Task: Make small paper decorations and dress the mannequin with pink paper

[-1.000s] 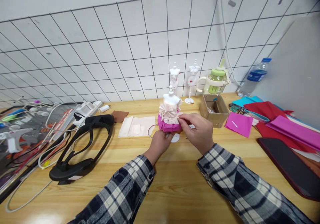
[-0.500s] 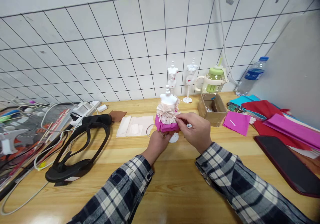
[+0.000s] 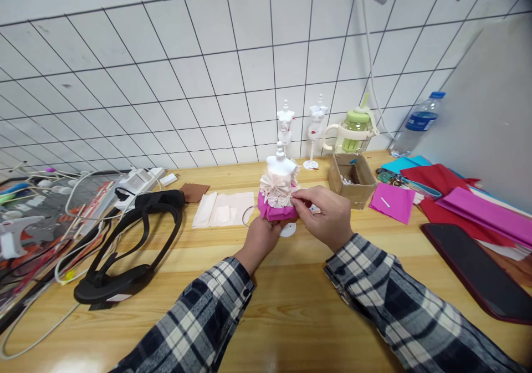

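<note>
A small white dress form [image 3: 281,165] stands upright in front of me, wearing a doll dress with a cream pleated top [image 3: 274,187] and a magenta skirt [image 3: 272,212]. Below the skirt my left hand [image 3: 261,239] is closed around the form's lower part; the skirt hides its fingertips. My right hand [image 3: 326,212] pinches the right edge of the cream pleats between thumb and forefinger. The round white base [image 3: 288,229] shows partly under the hands. Two more white dress forms, a left one [image 3: 285,121] and a right one [image 3: 316,126], stand behind.
Pale pink cloth [image 3: 235,207] lies left of the form. A cardboard box [image 3: 352,182], a green-lidded cup [image 3: 355,132] and a water bottle [image 3: 419,123] are at the back right. Coloured cloth and a phone [image 3: 474,270] lie right; a black headset [image 3: 133,245] and cables lie left.
The view has shifted slightly. Both hands keep the same hold on the form and the pleats, with hardly any visible movement.
</note>
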`<act>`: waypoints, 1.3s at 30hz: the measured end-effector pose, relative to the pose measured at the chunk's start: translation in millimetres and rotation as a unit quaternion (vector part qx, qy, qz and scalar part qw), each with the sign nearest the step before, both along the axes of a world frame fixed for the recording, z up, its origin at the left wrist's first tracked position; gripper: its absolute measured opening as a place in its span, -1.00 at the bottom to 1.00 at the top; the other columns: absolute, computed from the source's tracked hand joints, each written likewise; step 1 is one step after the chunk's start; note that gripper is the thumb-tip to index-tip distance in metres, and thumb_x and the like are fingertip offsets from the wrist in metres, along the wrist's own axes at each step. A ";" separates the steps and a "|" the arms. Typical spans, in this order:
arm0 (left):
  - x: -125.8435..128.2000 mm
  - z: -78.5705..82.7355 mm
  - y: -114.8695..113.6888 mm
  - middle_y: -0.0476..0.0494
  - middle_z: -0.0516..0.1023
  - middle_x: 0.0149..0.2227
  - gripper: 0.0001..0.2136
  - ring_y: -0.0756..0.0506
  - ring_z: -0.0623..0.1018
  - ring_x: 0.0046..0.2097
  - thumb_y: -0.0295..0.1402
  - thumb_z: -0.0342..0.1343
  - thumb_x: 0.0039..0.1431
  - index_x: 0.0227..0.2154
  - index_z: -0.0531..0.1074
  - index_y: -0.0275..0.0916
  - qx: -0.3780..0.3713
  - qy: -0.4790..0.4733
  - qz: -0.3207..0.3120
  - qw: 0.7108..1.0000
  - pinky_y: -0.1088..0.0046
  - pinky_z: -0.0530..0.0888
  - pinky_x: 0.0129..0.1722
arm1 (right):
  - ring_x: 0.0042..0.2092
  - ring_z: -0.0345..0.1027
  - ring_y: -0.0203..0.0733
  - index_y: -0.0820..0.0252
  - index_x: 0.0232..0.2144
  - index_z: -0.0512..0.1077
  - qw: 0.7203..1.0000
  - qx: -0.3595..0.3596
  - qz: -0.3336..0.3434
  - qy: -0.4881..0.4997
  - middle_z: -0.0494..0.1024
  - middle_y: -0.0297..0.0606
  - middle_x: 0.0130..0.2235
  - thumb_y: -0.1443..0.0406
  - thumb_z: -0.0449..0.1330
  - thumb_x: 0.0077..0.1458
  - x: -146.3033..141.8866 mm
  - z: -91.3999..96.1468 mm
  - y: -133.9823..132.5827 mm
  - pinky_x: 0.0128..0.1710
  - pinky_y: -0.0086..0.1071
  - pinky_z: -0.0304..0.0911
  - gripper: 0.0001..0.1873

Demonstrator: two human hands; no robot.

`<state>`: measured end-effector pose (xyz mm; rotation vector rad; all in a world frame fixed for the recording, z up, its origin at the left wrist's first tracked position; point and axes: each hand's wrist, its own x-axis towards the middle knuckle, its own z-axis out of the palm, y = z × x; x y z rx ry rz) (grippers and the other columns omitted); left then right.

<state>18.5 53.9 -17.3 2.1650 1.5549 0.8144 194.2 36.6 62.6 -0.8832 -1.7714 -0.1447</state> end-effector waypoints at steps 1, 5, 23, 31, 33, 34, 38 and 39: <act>0.1 0.4 -0.2 -0.19 0.61 -0.08 -0.72 -0.20 0.54 0.00 -0.31 0.10 0.17 -0.08 0.53 -0.17 0.003 0.008 0.003 1.000 0.32 0.46 -0.05 | -0.34 0.44 -0.28 0.15 -0.33 0.50 1.000 -0.003 -0.001 -0.002 0.60 -0.32 -0.38 0.35 0.19 0.13 -0.3 0.4 -0.2 -0.32 -0.41 0.29 -0.92; 0.3 2.1 -1.1 -0.21 0.58 -0.03 -0.69 -0.22 0.50 0.06 -0.37 0.10 0.15 -0.04 0.51 -0.18 0.012 0.058 0.009 0.998 0.30 0.44 -0.01 | -0.37 0.43 -0.30 0.16 -0.34 0.50 1.000 -0.008 -0.002 0.004 0.59 -0.33 -0.40 0.35 0.19 0.13 -1.5 1.4 -0.8 -0.34 -0.42 0.28 -0.92; -2.0 3.6 -2.9 -0.23 0.64 -0.25 -0.73 -0.19 0.59 -0.19 -0.25 0.01 0.23 -0.20 0.58 -0.20 0.019 0.137 0.013 0.990 0.38 0.42 -0.25 | -0.46 0.34 -0.34 0.16 -0.27 0.45 1.000 -0.022 -0.002 0.019 0.54 -0.33 -0.39 0.31 0.21 0.08 0.0 -0.1 -3.6 -0.39 -0.42 0.27 -0.89; -2.7 7.5 -4.3 -0.21 0.61 -0.10 -0.68 -0.21 0.55 -0.05 -0.18 0.06 0.20 -0.06 0.51 -0.18 0.043 0.091 0.010 0.995 0.35 0.44 -0.14 | -0.45 0.27 -0.28 0.17 -0.26 0.40 0.997 -0.053 -0.009 0.051 0.42 -0.33 -0.43 0.36 0.14 0.05 11.9 -37.7 -27.7 -0.46 -0.42 0.20 -0.85; -2.9 7.1 -5.1 -0.23 0.60 -0.10 -0.66 -0.21 0.54 -0.05 -0.16 0.08 0.18 -0.06 0.51 -0.20 0.055 0.062 0.015 0.996 0.34 0.43 -0.12 | -0.46 0.26 -0.29 0.18 -0.28 0.40 0.996 -0.085 -0.016 0.039 0.40 -0.35 -0.45 0.37 0.12 0.07 16.1 -46.1 -31.0 -0.47 -0.43 0.18 -0.88; -3.1 6.9 -5.7 -0.23 0.61 -0.12 -0.68 -0.20 0.55 -0.07 -0.16 0.08 0.18 -0.10 0.52 -0.21 0.053 0.050 0.013 0.997 0.35 0.43 -0.12 | -0.47 0.25 -0.30 0.18 -0.30 0.40 0.994 -0.099 -0.024 0.038 0.40 -0.35 -0.45 0.37 0.11 0.08 17.5 -48.9 -31.5 -0.47 -0.43 0.18 -0.89; -5.5 8.5 -9.0 -0.19 0.63 -0.27 -0.72 -0.13 0.56 -0.22 -0.15 0.06 0.20 -0.29 0.56 -0.23 0.019 0.010 0.006 1.000 0.40 0.43 -0.25 | -0.44 0.30 -0.28 0.18 -0.32 0.42 0.991 -0.128 -0.042 0.013 0.45 -0.32 -0.42 0.37 0.08 0.10 17.0 -55.2 -28.4 -0.43 -0.41 0.21 -0.88; -6.5 9.6 -10.1 -0.18 0.63 -0.30 -0.71 -0.12 0.56 -0.25 -0.15 0.04 0.21 -0.32 0.56 -0.23 0.015 0.004 -0.001 1.000 0.42 0.42 -0.28 | -0.41 0.33 -0.26 0.18 -0.32 0.42 0.991 -0.131 -0.039 0.000 0.48 -0.30 -0.40 0.38 0.08 0.10 15.8 -56.4 -27.4 -0.41 -0.40 0.23 -0.87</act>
